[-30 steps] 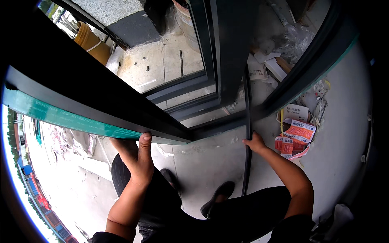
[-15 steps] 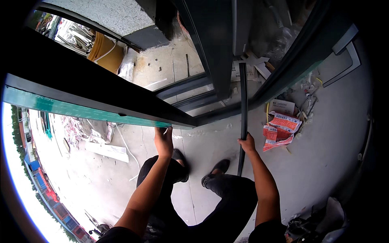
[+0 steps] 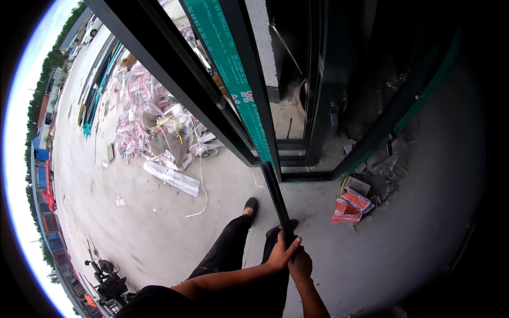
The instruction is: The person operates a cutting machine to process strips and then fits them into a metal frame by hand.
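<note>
A long, narrow black profile strip [image 3: 277, 199] slants down from the dark metal frame toward me. Near its lower end my left hand [image 3: 283, 254] is wrapped round it. My right hand [image 3: 301, 265] is closed on the same strip, right beside the left and partly behind it. The strip's upper end meets the bottom of a frame member covered in green film [image 3: 228, 53]; whether it touches or only overlaps in view I cannot tell. My fingers hide the strip's lower tip.
A second dark frame bar [image 3: 175, 79] runs alongside at the left. Beyond lie a heap of crumpled plastic wrap [image 3: 154, 116], a white wrapped piece [image 3: 172, 178] and long strips [image 3: 98, 87]. Red-and-white packaging [image 3: 351, 205] lies at the right. Machinery [image 3: 108, 281] stands at the lower left.
My left hand has left the frame's lower edge and joined my right hand on the strip. The strip has swung from upright to slanting up left. My view has turned left.
</note>
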The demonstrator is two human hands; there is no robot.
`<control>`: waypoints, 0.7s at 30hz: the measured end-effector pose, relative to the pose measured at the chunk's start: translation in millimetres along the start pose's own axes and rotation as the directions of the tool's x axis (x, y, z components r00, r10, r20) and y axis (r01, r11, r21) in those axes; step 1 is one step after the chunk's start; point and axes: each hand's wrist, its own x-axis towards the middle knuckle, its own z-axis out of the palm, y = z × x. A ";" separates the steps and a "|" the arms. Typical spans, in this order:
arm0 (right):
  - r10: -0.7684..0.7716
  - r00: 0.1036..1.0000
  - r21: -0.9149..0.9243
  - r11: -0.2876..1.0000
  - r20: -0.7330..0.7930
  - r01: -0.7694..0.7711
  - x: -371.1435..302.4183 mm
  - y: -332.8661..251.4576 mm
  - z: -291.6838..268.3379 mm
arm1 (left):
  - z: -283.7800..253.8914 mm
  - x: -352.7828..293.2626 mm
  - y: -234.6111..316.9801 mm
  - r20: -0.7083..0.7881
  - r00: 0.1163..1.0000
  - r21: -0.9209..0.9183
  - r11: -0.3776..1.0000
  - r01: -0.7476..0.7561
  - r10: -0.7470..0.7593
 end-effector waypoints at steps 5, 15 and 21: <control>-0.239 0.970 -0.191 0.955 -0.049 0.225 -42.9 -97.4 -51.5 | -68.7 3.9 63.8 -0.031 0.967 -0.417 0.882 0.219 -0.255; 0.087 0.991 0.851 0.524 -0.102 0.041 -178.0 -167.1 -4.3 | -318.9 96.0 31.4 0.052 0.779 -0.963 0.174 0.204 -0.625; 0.060 0.765 0.710 0.425 -0.641 0.561 -146.7 -272.7 -111.1 | -364.6 126.9 8.9 0.226 0.731 -0.970 -0.077 0.232 -0.643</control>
